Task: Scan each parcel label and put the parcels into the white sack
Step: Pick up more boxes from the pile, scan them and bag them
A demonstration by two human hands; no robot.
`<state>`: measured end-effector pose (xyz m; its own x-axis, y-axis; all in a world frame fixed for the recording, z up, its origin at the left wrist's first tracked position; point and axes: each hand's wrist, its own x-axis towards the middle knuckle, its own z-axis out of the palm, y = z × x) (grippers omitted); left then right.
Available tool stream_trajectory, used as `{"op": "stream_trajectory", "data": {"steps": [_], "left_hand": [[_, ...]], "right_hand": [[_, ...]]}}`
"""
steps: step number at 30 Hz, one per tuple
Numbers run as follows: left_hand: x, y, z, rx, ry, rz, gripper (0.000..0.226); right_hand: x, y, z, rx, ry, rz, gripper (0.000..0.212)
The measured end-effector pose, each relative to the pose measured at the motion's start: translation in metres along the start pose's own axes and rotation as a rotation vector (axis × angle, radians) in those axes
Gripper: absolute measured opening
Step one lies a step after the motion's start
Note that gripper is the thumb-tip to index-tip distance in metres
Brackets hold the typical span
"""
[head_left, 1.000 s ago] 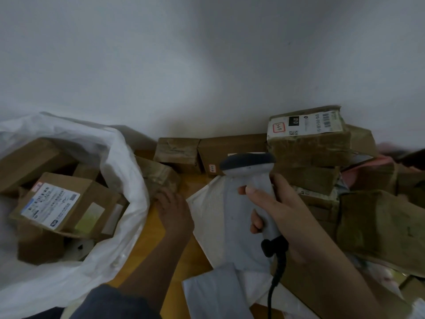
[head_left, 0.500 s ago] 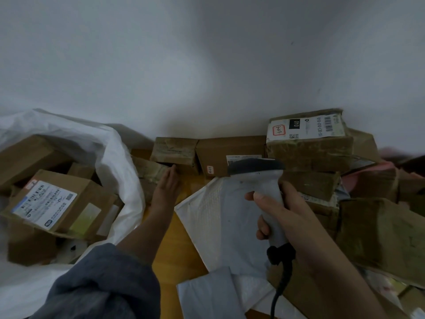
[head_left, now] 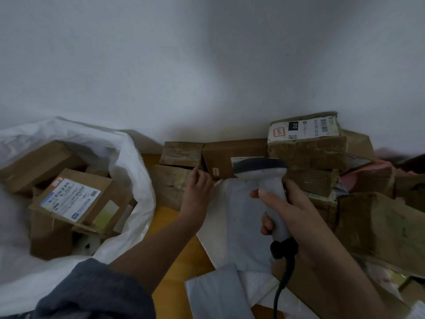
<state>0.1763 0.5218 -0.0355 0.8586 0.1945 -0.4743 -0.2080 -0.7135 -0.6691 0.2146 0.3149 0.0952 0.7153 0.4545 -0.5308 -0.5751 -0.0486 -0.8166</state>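
The white sack lies open at the left with several brown boxes inside; the top one shows a white label. My right hand grips a grey corded barcode scanner, its dark head pointing at the pile by the wall. My left hand is stretched out, fingers apart, touching the small brown boxes against the wall. A brown box with a part-hidden label sits behind the scanner. A white padded mailer lies flat beneath both hands.
A taped box with a barcode label tops the stack at the right. More brown parcels and a pink one crowd the right side. The white wall stands close behind. Bare wooden surface shows between sack and mailers.
My left hand has reached forward and to the right, from the boxes near the sack's edge to the small boxes by the wall. The scanner has stayed nearly in place.
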Motion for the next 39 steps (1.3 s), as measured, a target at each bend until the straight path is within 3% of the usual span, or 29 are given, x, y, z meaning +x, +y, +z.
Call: {"op": "stream_trajectory", "data": {"steps": [4,15,18,23,25,28,32,35,39], "left_hand": [[-0.026,-0.007,-0.021,-0.233,0.138,-0.122,0.100],[-0.108,-0.035,-0.014,-0.795,0.251,-0.448,0.125],[-0.127,-0.042,-0.007,-1.196,0.286,-0.614,0.126],[-0.142,-0.041,0.003,-1.999,0.159,-0.761,0.122],[-0.147,-0.040,0.004,-2.282,0.072,-0.746,0.124],[-0.158,-0.037,-0.002,-2.616,-0.039,-0.690,0.103],[-0.172,-0.026,-0.016,-2.979,-0.123,-0.474,0.090],[-0.180,-0.019,-0.033,-3.129,-0.155,-0.288,0.085],[-0.191,-0.014,-0.053,-3.143,-0.057,-0.084,0.076]], "right_hand": [[-0.014,-0.002,0.001,0.076,0.047,-0.011,0.032],[-0.056,0.002,0.014,0.221,0.137,-0.060,0.023],[-0.066,0.004,0.018,0.236,0.142,-0.066,0.022],[-0.077,0.010,0.022,0.228,0.162,-0.094,0.029],[-0.080,0.013,0.023,0.225,0.197,-0.119,0.026],[-0.083,0.018,0.024,0.234,0.250,-0.158,0.032],[-0.084,0.026,0.025,0.218,0.297,-0.197,0.049],[-0.086,0.029,0.027,0.235,0.323,-0.201,0.060],[-0.092,0.031,0.031,0.284,0.335,-0.235,0.091]]}}
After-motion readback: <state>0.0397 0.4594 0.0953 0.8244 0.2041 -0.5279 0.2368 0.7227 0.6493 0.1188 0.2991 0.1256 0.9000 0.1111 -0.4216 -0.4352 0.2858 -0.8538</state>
